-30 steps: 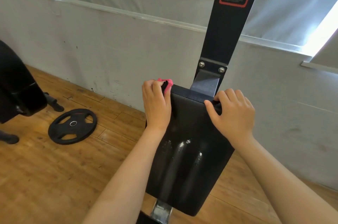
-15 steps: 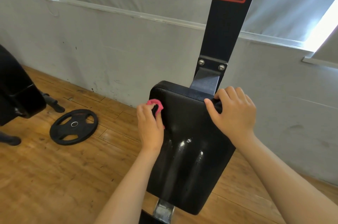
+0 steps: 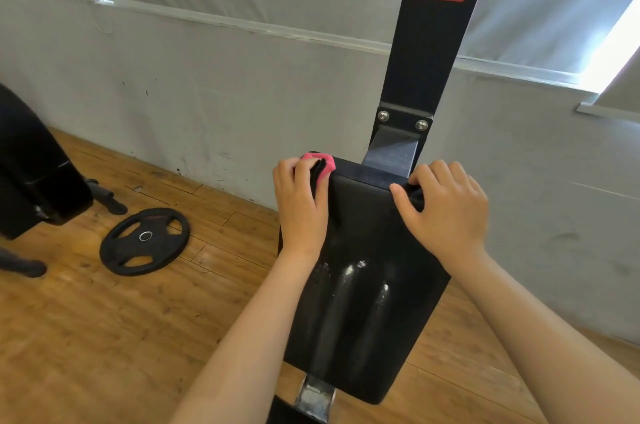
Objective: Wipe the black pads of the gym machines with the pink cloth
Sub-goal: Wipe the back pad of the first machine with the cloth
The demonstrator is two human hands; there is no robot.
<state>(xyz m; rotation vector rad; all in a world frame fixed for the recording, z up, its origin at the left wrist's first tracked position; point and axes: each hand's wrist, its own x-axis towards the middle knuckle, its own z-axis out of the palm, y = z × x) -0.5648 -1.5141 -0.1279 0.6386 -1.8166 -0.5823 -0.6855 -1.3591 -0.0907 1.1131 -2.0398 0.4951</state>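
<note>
A black padded rest (image 3: 363, 292) slopes toward me, fixed to a dark upright post (image 3: 436, 42). My left hand (image 3: 301, 205) grips the bunched pink cloth (image 3: 320, 164) against the pad's upper left corner. Only a small part of the cloth shows above my fingers. My right hand (image 3: 446, 212) curls over the pad's top right edge and holds it. Shiny streaks run down the middle of the pad.
A black weight plate (image 3: 145, 241) lies flat on the wooden floor to the left. Another black machine (image 3: 31, 174) with rubber-tipped feet stands at the far left. A grey wall runs close behind the post.
My left hand slid down the pad's left edge with the cloth, then came back up to the top left corner. My right hand stayed on the top right edge.
</note>
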